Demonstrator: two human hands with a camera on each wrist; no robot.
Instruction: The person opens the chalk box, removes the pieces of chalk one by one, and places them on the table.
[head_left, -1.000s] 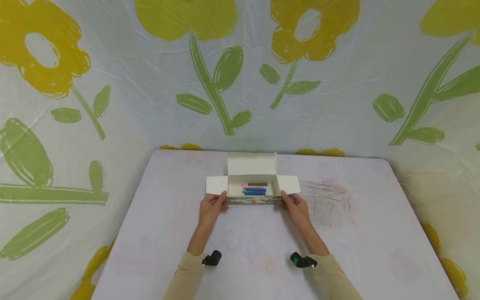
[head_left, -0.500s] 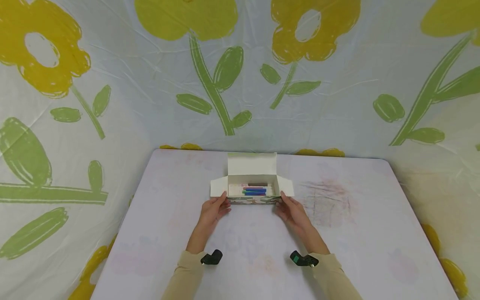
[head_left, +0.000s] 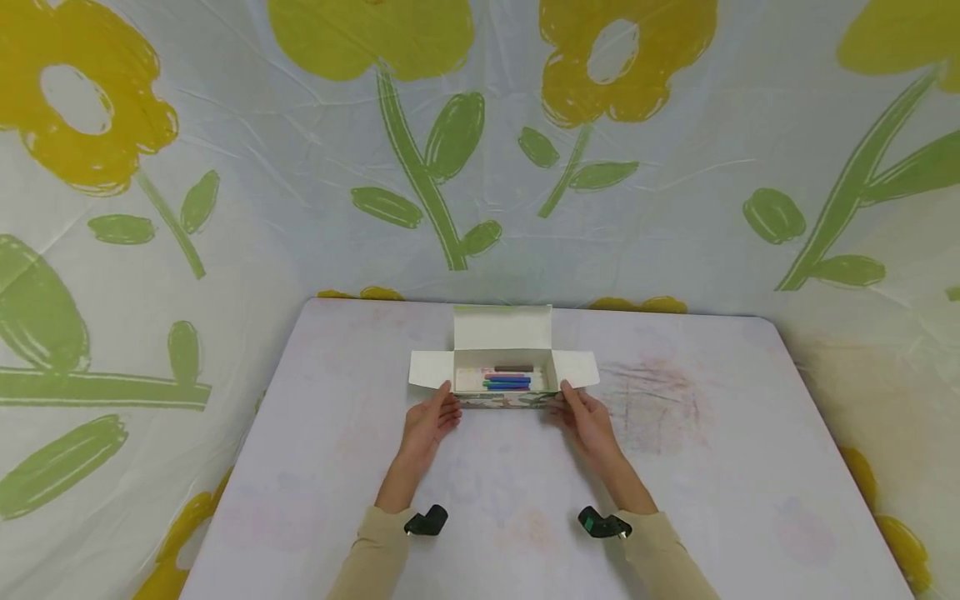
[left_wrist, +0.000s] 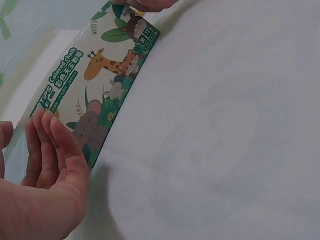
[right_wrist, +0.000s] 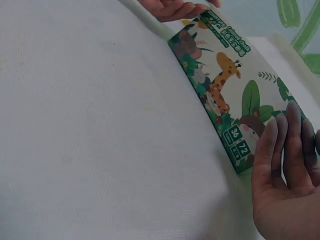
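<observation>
A chalk box (head_left: 506,401), printed with "Colored chalk" and cartoon animals, stands on the table with its lid raised at the back and side flaps spread. Several coloured sticks (head_left: 507,382), blue, reddish and brown, lie inside. At the box's left front corner is my left hand (head_left: 425,425), its thumb by the left flap (head_left: 431,369) and its slightly bent fingers (left_wrist: 47,142) against the front face. My right hand (head_left: 592,425) mirrors it at the right front corner, thumb at the right flap (head_left: 576,368), with nearly straight fingers (right_wrist: 295,150) along the printed front.
The box sits near the back of a pale table (head_left: 510,500). Dark and reddish smudges (head_left: 660,400) mark the surface to its right. A flower-printed cloth (head_left: 300,167) hangs behind and at the sides.
The side flaps moved inward half a second ago and now spread outward again. Both hands stay at the front corners, with small finger shifts. The box stays put.
</observation>
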